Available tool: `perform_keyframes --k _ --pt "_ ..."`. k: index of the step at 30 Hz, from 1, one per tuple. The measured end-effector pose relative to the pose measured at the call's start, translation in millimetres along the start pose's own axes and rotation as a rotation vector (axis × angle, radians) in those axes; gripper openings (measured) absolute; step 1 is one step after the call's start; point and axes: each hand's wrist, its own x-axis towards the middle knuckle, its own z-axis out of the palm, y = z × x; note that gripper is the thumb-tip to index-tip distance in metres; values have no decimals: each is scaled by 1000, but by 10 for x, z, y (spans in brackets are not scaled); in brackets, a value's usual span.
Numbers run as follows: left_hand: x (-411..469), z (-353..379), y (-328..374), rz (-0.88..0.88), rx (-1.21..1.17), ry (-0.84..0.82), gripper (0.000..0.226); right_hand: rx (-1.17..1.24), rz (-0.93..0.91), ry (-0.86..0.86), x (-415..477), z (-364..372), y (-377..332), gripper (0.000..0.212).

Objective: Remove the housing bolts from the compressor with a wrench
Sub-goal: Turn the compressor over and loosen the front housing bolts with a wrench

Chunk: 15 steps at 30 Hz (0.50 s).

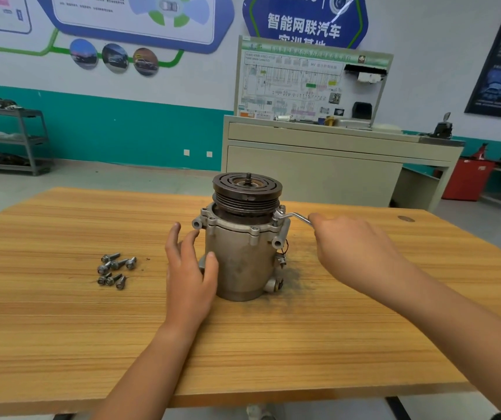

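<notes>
The left hand (190, 268) is pressing the compressor (243, 259) with straight fingers; the right hand (355, 250) is gripping the wrench (297, 217) in curled fingers; bolts (115, 269) are lying left of the left hand.

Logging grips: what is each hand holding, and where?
Right hand grips the wrench by its handle's free end; left hand only rests against the compressor.

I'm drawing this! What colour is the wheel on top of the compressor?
Dark grey, nearly black: the wheel shows best in the head view.

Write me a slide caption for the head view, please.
Left hand steadies the upright compressor; right hand grips the wrench.
</notes>
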Motion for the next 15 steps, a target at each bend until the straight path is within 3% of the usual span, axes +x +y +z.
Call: perform_keyframes --k 8,15 --pt "-4 21 7 11 2 -49 46 -336 -172 -143 54 -244 -178 28" --pt "3 45 -35 20 -14 -64 48 -345 -210 -83 251 -108 150 22"
